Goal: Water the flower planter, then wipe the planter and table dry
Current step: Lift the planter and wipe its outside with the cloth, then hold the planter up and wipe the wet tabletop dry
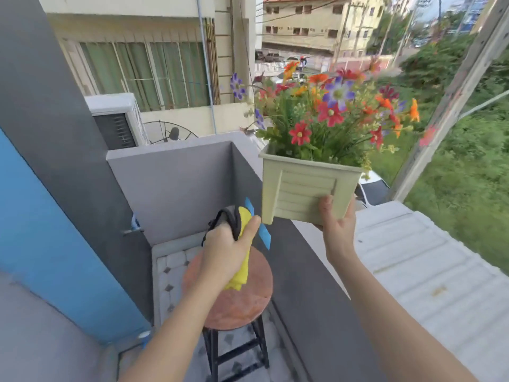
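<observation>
A pale green slatted flower planter [300,188] full of red, orange and purple flowers [330,111] is held up in the air above the balcony wall. My right hand [337,219] grips its lower right corner from beneath. My left hand [228,249] is closed around a bunched yellow and dark grey cloth [239,224], just left of the planter's bottom corner. Below my left hand stands a small round reddish-brown table [248,301] on black legs.
A grey balcony wall [176,186] encloses the corner, with a strip of blue tape [264,234] on its top edge. The floor is tiled [170,274]. A blue wall [55,244] is at left. Beyond the balcony wall lie a white roof [429,257] and greenery.
</observation>
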